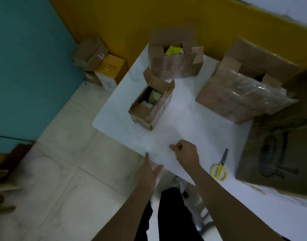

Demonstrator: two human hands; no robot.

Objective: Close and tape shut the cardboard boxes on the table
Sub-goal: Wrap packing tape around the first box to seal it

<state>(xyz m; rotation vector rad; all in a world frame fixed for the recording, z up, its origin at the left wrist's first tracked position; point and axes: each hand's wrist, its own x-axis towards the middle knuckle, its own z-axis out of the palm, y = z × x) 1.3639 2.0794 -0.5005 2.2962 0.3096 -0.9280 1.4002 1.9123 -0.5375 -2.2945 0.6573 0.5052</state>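
White table (184, 122), small box (155, 103) beyond right hand (186, 152)

Left grip (146, 171) extends, fingers straight; right grip (185, 153) has fingers curled in.

Three open cardboard boxes stand on the white table, all beyond the hands and touched by neither. The small box (151, 101) is the closest, straight ahead of the left hand (147, 171) and a little left of the right hand (185, 153); it is narrow, its flaps stand up, and pale green and white contents show inside. The middle box (175, 63) sits just behind it, farther from both hands, its flaps raised around a yellow item. The large box (236, 94) lies ahead and to the right of the right hand, well apart from it, with glossy clear film over its near side and its top flaps partly open.
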